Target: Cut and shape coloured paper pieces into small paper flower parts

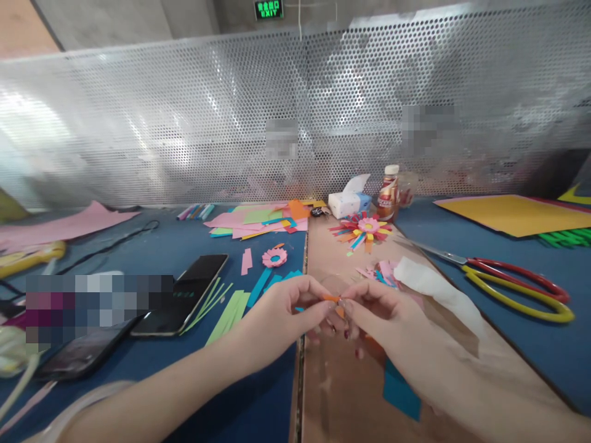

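Fingertips point(328, 306) of left hand point(295, 307) and right hand point(392, 311) are closely pinching orange paper point(340, 311); uneven tugging could be tearing it.

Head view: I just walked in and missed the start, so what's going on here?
The person's left hand and right hand pinch a small orange paper piece between them, above a brown tabletop strip. A pink paper flower lies beyond the left hand; a multicoloured paper flower lies near the tissue box. Scissors lie to the right.
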`<state>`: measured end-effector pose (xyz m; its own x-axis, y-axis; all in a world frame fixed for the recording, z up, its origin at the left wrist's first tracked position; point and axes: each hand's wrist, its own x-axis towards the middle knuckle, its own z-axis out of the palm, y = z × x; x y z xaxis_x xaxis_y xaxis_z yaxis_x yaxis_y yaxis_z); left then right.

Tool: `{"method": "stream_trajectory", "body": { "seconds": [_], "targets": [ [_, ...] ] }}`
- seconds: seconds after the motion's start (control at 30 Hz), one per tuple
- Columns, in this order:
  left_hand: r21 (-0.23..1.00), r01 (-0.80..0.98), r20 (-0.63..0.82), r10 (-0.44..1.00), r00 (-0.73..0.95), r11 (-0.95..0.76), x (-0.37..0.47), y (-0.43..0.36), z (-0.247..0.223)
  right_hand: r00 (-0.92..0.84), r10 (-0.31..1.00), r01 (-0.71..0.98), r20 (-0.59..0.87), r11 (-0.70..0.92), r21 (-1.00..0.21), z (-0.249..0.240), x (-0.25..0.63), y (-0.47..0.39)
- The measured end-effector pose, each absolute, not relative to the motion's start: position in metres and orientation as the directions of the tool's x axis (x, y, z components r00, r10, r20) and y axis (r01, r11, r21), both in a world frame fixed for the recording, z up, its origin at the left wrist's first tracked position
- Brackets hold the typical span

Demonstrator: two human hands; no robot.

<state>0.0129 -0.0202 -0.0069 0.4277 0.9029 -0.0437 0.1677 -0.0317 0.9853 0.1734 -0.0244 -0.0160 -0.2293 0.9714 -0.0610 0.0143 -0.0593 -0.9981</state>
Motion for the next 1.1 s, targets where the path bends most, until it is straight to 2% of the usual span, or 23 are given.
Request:
{"method": "stream_trajectory", "body": {
  "seconds": [0.23, 0.47, 0.63, 0.8, 0.97, 1.1],
  "targets": [
    [0.992, 0.114, -0.011, 0.898, 0.440, -0.044, 0.012, -0.017, -0.009, -0.226, 0.972, -0.078, -0.071, -0.090, -0.993, -0.017, 0.172, -0.026],
    [0.988, 0.152, -0.037, 0.904, 0.427, -0.031, 0.012, -0.019, -0.007, -0.276, 0.957, 0.034, -0.086, -0.079, -0.996, -0.018, 0.174, -0.023],
    [0.989, 0.147, -0.074, 0.900, 0.430, 0.011, 0.014, -0.019, -0.010, -0.271, 0.961, -0.074, -0.060, -0.083, -0.994, -0.026, 0.175, -0.020],
    [0.991, 0.129, -0.042, 0.897, 0.440, -0.017, 0.013, -0.017, -0.009, -0.246, 0.968, -0.104, -0.053, -0.080, -0.991, -0.026, 0.174, -0.020],
    [0.990, 0.132, -0.022, 0.898, 0.440, -0.041, 0.012, -0.017, -0.007, -0.293, 0.953, -0.019, -0.077, -0.086, -0.996, -0.024, 0.173, -0.021],
    [0.987, 0.155, -0.027, 0.900, 0.436, -0.046, 0.012, -0.018, -0.006, -0.327, 0.945, 0.152, -0.034, 0.017, -0.988, -0.022, 0.174, -0.023]
  ]
}}
